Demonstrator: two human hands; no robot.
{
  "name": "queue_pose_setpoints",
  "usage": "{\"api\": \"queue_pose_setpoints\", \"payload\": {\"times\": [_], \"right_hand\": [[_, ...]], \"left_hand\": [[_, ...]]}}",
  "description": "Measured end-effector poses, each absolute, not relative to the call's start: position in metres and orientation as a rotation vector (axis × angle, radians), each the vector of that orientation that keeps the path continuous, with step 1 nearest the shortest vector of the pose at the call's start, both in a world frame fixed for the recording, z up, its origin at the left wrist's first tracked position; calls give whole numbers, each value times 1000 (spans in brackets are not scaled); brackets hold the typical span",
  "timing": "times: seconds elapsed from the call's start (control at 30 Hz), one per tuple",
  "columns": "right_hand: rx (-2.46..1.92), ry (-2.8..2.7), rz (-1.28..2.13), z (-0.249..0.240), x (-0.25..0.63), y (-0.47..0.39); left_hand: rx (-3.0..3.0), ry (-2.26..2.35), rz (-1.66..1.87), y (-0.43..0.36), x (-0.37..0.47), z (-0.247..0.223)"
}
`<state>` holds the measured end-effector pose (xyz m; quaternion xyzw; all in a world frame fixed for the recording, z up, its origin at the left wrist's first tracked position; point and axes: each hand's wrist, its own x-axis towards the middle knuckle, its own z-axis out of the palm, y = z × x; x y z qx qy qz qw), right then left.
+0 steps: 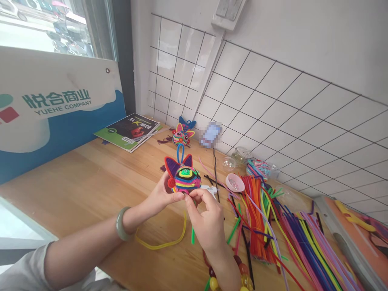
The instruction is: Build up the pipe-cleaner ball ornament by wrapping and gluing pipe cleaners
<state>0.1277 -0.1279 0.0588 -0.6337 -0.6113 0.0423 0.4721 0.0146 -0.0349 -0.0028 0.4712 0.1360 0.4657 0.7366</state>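
Note:
My left hand point(166, 194) is closed round the left side of a striped pipe-cleaner ornament point(189, 185), a round cat-like head with purple, red-edged ears and a blue hanging loop on top. Against its lower edge, the thumb and fingers of my right hand point(206, 212) are pinched together; any small piece between the fingertips is hidden. A green pipe cleaner point(192, 235) shows just below the right hand. On the table under my forearms lies a bent yellow pipe cleaner point(162, 245). Partly behind the ornament is a white tool point(209, 190), perhaps a glue gun.
A similar finished ornament point(182, 134) and a blurred phone point(210, 135) stand by the grid wall. Magazines point(129, 131) lie back left. To the right are a pink bowl point(235, 183), orange pipe cleaners point(257, 218), multicoloured bundles point(312, 242) and a clear jar point(241, 153).

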Motion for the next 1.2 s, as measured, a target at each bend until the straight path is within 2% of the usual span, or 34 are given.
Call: {"api": "queue_pose_setpoints", "payload": {"times": [1.2], "right_hand": [[-1560,-1504,99,56,128,-130]], "left_hand": [[1106,356,1001,-32,11,-3]]}}
